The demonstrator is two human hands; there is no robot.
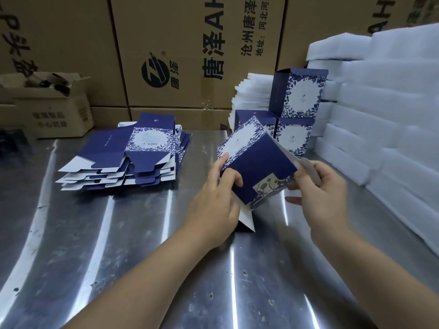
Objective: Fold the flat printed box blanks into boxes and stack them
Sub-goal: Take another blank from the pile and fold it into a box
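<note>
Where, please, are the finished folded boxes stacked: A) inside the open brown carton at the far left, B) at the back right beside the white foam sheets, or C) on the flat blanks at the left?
B: the folded boxes stand at the back right against the white foam sheets, one upon the lower ones.

Landmark: half-folded navy floral cardboard box (256,162), tilted above shiny steel table (118,257), between left hand (215,203) and right hand (320,188). Left of it: pile of flat navy printed box blanks (133,157) on table. Behind it: stacked finished navy floral boxes (294,108). Right: white foam sheet stacks (384,119). Far behind: tall brown printed shipping cartons (190,51); far left: small open brown carton (50,108).
</note>
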